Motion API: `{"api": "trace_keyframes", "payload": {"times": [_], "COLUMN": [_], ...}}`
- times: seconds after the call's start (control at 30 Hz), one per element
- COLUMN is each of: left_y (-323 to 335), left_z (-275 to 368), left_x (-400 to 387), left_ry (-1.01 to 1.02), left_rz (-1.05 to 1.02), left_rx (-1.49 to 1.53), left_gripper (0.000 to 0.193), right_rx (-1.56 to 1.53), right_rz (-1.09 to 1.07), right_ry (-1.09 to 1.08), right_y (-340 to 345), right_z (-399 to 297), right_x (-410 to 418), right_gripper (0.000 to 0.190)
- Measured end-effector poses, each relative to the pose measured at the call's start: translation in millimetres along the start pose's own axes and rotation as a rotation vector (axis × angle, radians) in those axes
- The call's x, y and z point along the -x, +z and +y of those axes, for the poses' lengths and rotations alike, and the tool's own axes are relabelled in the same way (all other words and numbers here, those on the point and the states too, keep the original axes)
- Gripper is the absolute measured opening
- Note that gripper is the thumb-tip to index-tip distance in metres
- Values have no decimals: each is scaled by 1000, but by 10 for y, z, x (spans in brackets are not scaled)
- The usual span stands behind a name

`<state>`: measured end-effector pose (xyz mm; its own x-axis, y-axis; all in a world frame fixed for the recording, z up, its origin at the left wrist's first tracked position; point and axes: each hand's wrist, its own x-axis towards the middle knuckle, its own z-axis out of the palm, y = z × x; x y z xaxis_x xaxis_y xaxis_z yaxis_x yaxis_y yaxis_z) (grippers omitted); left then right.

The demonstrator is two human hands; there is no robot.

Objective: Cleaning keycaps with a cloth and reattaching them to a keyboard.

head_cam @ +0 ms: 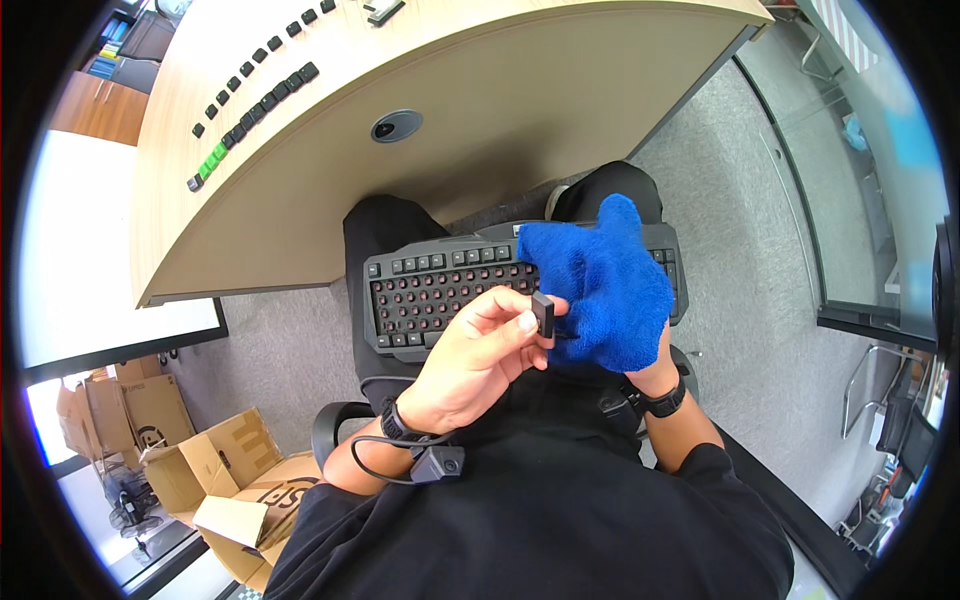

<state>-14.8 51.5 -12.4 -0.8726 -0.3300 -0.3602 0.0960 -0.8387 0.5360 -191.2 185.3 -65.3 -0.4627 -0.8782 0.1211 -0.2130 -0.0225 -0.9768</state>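
Note:
My left hand [491, 341] pinches a black keycap [543, 315] between thumb and fingers, its long face tilted upright. A blue microfiber cloth [607, 285] covers most of my right hand [656, 371], hiding its fingers; the cloth lies right beside the keycap. Beneath both hands, a black mechanical keyboard [369, 300] rests across my lap. Reddish switches [427, 300] stand bare over its main area, while caps remain on the top row [480, 256] and at the lower left corner. The cloth hides much of the keyboard's right part.
On the wooden desk [169, 217] ahead, black keycaps [259, 112] and green keycaps [212, 160] lie in rows. A light-coloured object [385, 10] sits at the desk's far edge. Open cardboard boxes [232, 480] stand at my left. A chair armrest [337, 424] is by my left elbow.

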Motion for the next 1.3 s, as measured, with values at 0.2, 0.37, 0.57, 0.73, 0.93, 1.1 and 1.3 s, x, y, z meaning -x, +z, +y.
{"api": "trace_keyframes", "payload": {"times": [0.2,0.37,0.57,0.73,0.93,1.1,1.3], "left_y": [37,-47,37,57,52,34,13], "left_z": [40,-2,-32,71,101,140,135], "left_x": [38,63,74,110,87,61,14], "left_ry": [-67,34,239,370,463,505,629], "left_rz": [9,2,80,-34,-120,-82,-199], "left_rx": [-21,-172,-540,-946,-1062,-1015,-1193], "left_gripper": [6,11,13,9,11,15,19], "right_rx": [-181,-121,-437,-390,-281,-367,-504], "right_rz": [51,-4,30,-4,41,52,0], "right_ry": [101,34,10,19,105,50,139], "right_y": [51,20,110,123,189,251,264], "right_z": [121,14,-225,-299,-344,-337,-237], "right_x": [109,38,-3,-43,-19,-19,2], "right_gripper": [67,62,38,33,33,29,25]}}
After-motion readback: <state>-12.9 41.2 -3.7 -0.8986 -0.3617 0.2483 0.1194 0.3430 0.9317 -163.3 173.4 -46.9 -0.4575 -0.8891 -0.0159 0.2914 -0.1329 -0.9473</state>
